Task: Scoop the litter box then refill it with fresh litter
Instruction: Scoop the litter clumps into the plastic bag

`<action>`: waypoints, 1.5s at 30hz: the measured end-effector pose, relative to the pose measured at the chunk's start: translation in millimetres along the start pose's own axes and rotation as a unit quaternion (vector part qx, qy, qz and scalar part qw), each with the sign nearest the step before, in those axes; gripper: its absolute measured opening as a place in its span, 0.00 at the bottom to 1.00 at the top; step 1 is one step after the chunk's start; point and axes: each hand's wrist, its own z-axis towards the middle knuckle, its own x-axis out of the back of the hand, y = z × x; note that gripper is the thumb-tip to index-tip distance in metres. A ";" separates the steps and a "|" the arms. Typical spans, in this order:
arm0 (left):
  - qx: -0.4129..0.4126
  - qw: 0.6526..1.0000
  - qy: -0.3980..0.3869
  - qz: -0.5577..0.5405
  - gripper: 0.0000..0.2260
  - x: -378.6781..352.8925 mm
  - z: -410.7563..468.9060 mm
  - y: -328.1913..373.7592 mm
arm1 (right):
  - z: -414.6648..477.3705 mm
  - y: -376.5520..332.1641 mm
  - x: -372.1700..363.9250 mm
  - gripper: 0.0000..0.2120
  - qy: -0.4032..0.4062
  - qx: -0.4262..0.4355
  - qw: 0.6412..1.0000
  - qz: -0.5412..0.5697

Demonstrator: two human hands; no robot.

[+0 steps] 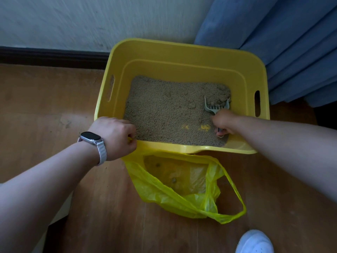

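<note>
A white shoe (255, 241) stands nearest on the wooden floor (45, 106). Beyond it a thin yellow plastic bag (182, 194) lies open-mouthed, touching the box's near wall, with a few small clumps inside.

The left hand (114, 136), with a smartwatch (91, 138) on its wrist, curls its fingers over the near-left rim of the litter box (182, 52). The box is a yellow plastic tub with rounded corners, its long axis running left to right, with a slot handle in each short wall.

Tan granular litter (164, 110) covers its bottom unevenly, with yellow showing through near the front. At the right, the right hand (224, 123) grips the handle of a grey slotted scoop (216, 107). The scoop's handle points toward the person and its head points away, loaded with clumped litter.

A blue curtain (291, 42) hangs behind on the right.
</note>
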 end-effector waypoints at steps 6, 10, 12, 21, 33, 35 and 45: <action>0.004 1.000 0.005 0.001 0.07 -1.3 0.2 -0.5 | 0.2 1.7 -1.0 0.12 0.028 0.021 0.999 -0.026; 0.003 1.000 0.012 -0.001 0.07 -1.2 0.1 0.3 | -4.3 0.2 6.7 0.14 0.033 0.059 0.995 -0.070; 0.005 1.000 0.010 -0.002 0.07 -1.0 0.3 0.5 | -6.4 0.3 7.7 0.13 0.032 0.073 0.992 -0.102; 0.007 1.000 0.007 0.010 0.07 -1.1 -1.3 -1.2 | -32.0 -3.6 5.0 0.17 0.059 0.159 0.963 -0.210; 0.028 0.999 -0.025 0.018 0.07 5.2 -2.0 3.4 | -85.1 -14.5 16.1 0.14 0.082 0.247 0.920 -0.292; 0.029 0.999 -0.031 0.016 0.07 7.0 -2.6 4.5 | -93.4 -17.5 13.0 0.14 0.086 0.257 0.909 -0.317; 0.038 0.999 -0.026 0.016 0.07 7.6 -4.3 6.7 | -115.4 -27.4 27.5 0.11 0.122 0.323 0.888 -0.303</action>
